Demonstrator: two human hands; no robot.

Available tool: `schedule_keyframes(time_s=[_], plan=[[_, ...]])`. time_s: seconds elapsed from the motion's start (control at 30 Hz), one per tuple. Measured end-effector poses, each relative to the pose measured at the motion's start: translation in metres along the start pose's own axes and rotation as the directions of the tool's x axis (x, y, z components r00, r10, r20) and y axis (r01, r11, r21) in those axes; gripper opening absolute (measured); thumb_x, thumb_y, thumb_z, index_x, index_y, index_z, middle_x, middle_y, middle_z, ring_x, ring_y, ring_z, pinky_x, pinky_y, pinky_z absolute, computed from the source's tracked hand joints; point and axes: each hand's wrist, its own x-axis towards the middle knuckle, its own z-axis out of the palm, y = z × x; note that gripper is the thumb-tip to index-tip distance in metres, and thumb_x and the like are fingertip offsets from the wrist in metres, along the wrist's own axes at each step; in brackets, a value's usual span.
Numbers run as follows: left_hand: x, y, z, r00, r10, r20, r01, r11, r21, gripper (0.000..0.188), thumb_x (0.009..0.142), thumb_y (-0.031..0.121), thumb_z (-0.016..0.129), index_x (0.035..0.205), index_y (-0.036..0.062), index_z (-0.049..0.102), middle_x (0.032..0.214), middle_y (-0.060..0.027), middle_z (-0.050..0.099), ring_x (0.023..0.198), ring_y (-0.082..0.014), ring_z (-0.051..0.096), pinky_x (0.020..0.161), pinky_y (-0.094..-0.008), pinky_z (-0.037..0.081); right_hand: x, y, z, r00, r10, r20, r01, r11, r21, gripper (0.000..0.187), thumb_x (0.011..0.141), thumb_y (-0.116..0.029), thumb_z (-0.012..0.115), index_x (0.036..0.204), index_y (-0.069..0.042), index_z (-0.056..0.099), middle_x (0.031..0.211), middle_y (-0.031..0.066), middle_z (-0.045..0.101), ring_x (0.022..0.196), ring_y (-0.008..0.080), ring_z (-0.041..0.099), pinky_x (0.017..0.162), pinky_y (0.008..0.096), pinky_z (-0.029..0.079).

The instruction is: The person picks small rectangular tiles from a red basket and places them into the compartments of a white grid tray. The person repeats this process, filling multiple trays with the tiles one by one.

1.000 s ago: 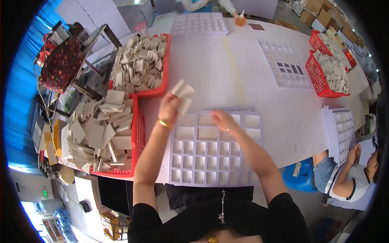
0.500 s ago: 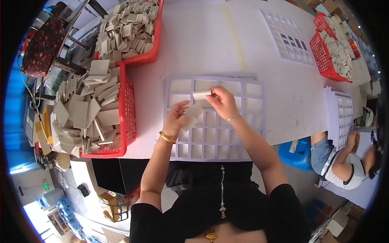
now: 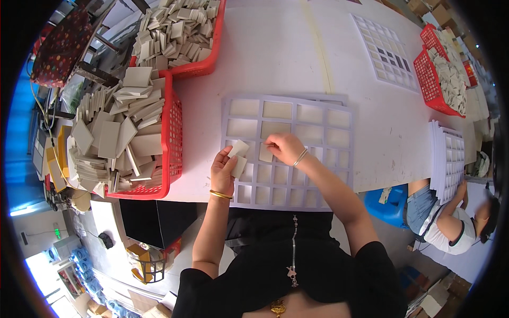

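Note:
Fanned in my left hand [image 3: 222,170], whose fingers are closed, are small cream rectangular tiles [image 3: 239,149]. My right hand [image 3: 286,149] pinches one smaller cream tile [image 3: 265,154] at the third row of a white gridded frame [image 3: 260,127]. Whether this tile rests inside its compartment cannot be seen, since my fingers cover part of it. Just beyond those fingers, a larger greyish tile [image 3: 275,128] lies in a second-row compartment. Another tile [image 3: 277,109] fills the compartment above it. My left hand is over the frame's left edge.
Two red plastic baskets [image 3: 172,140] heaped with cream tiles stand at the left. Another gridded frame [image 3: 384,53] lies at the far right, near more red baskets [image 3: 432,79]. A stack of frames [image 3: 448,159] sits at the right edge, beside a seated person [image 3: 450,220].
The larger tile left my right hand and lies in the second row. My right hand moved nearer and pinches a smaller tile. My left hand lowered slightly, its tiles now fanned.

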Motion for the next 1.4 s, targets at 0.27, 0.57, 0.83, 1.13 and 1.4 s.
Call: schedule_keyframes(time_s=[0.27, 0.57, 0.83, 1.13, 1.4], plan=[[-0.004, 0.001, 0.018, 0.997, 0.000, 0.081, -0.009, 0.994, 0.106, 0.031, 0.089, 0.004, 0.056, 0.120, 0.0025, 0.049, 0.110, -0.0093, 0.060, 0.096, -0.0190, 0.064, 0.070, -0.0273, 0.053, -0.005, -0.014, 0.004, 0.978, -0.050, -0.203, 0.074, 0.991, 0.112, 0.028, 0.077, -0.006, 0.070, 0.102, -0.005, 0.058, 0.100, 0.0062, 0.059, 0.067, 0.0195, 0.060, 0.062, 0.0315, 0.050], [-0.013, -0.006, 0.043, 0.975, -0.159, 0.156, 0.073, 0.889, 0.451, 0.034, 0.084, 0.016, 0.070, 0.112, 0.0013, 0.058, 0.098, -0.0066, 0.063, 0.072, -0.0100, 0.062, 0.051, -0.0218, 0.049, -0.030, -0.029, -0.012, 0.988, 0.153, 0.004, -0.112, 0.705, 0.701, 0.031, 0.087, -0.004, 0.063, 0.116, -0.002, 0.054, 0.091, 0.0057, 0.064, 0.070, 0.0081, 0.059, 0.062, 0.0223, 0.049], [-0.007, -0.008, 0.023, 0.968, 0.193, 0.161, -0.251, 0.761, 0.598, 0.018, 0.085, 0.017, 0.069, 0.084, -0.0010, 0.068, 0.083, -0.0038, 0.064, 0.060, -0.0072, 0.056, 0.051, -0.0203, 0.044, -0.047, -0.003, -0.036, 0.955, 0.202, -0.218, -0.131, 0.945, 0.300, 0.021, 0.081, -0.002, 0.064, 0.102, -0.005, 0.061, 0.091, 0.0082, 0.065, 0.072, 0.0160, 0.063, 0.064, 0.0261, 0.050], [-0.010, -0.016, 0.012, 0.993, 0.088, 0.081, -0.116, 0.872, 0.476, 0.018, 0.089, 0.009, 0.058, 0.104, 0.0003, 0.060, 0.073, -0.0020, 0.062, 0.064, -0.0053, 0.055, 0.057, -0.0206, 0.044, -0.046, 0.014, -0.016, 0.970, 0.230, -0.080, -0.201, 0.943, 0.266, 0.014, 0.078, -0.006, 0.068, 0.090, -0.004, 0.060, 0.078, 0.0077, 0.064, 0.066, 0.0184, 0.062, 0.063, 0.0307, 0.051], [-0.023, -0.013, 0.026, 0.993, 0.013, 0.121, -0.069, 0.877, 0.475, 0.025, 0.089, 0.008, 0.059, 0.112, 0.0016, 0.051, 0.070, -0.0020, 0.059, 0.057, -0.0059, 0.050, 0.044, -0.0203, 0.038, -0.041, 0.004, -0.018, 0.939, -0.226, -0.260, 0.101, 0.902, -0.420, 0.018, 0.072, -0.009, 0.073, 0.085, -0.008, 0.060, 0.097, 0.0056, 0.052, 0.061, 0.0222, 0.055, 0.056, 0.0314, 0.047]])
